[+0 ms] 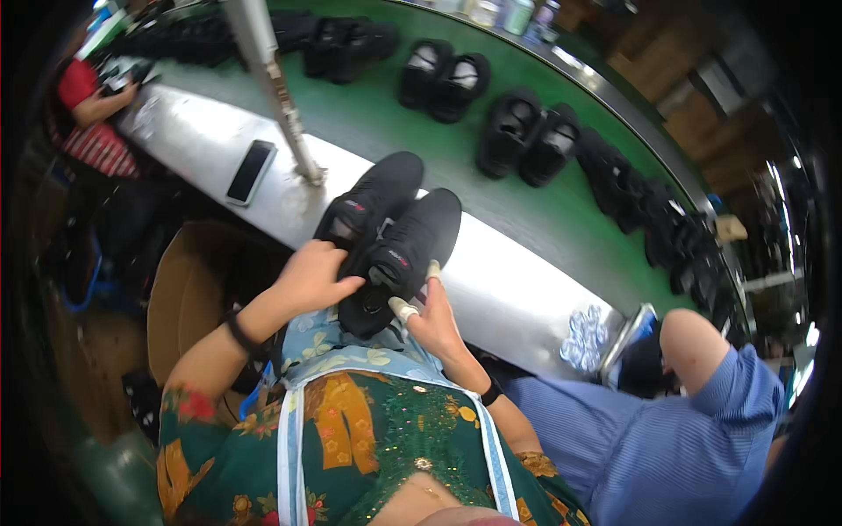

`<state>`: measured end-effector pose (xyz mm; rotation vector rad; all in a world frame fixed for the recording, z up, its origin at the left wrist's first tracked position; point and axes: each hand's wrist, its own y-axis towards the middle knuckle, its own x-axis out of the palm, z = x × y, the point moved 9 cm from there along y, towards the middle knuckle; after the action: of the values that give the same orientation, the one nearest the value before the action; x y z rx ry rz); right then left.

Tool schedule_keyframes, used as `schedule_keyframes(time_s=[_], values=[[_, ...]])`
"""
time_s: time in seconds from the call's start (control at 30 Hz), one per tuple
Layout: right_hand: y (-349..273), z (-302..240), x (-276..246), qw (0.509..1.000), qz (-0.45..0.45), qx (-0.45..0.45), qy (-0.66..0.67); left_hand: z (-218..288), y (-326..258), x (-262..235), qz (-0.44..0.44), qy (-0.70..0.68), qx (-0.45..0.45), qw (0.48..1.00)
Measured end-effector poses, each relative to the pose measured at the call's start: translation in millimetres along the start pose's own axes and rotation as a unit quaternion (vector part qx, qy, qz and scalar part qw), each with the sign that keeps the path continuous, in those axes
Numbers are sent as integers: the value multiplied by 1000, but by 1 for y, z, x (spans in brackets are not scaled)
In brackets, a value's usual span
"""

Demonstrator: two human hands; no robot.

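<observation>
A pair of black sneakers lies at the near edge of the metal ledge, toes pointing away from me. My left hand is closed at the heel of the left sneaker, its thumb reaching over toward the other shoe's collar. The right sneaker overhangs the edge, heel toward my body. My right hand grips its outer side; pale finger covers sit on the thumb and a fingertip. Small red marks show on both tongues.
Pairs of black shoes stand along the green conveyor belt. A phone lies on the metal ledge beside an upright metal post. Clear crumpled plastic is at right, near a co-worker in blue. A cardboard box stands at left.
</observation>
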<state>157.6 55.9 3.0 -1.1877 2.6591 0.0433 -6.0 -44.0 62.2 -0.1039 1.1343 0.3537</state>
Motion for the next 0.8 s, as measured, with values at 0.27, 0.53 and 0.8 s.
schedule_keyframes(time_s=[0.27, 0.53, 0.8], values=[[64, -51, -53, 992, -14, -53, 113, -26, 12, 14, -140, 25, -163, 976], [156, -149, 8, 969, -59, -189, 147, -124, -162, -159, -104, 88, -361, 923], [179, -218, 77, 941, -14, -329, 84, -295, -81, -240, 150, 114, -371, 909]])
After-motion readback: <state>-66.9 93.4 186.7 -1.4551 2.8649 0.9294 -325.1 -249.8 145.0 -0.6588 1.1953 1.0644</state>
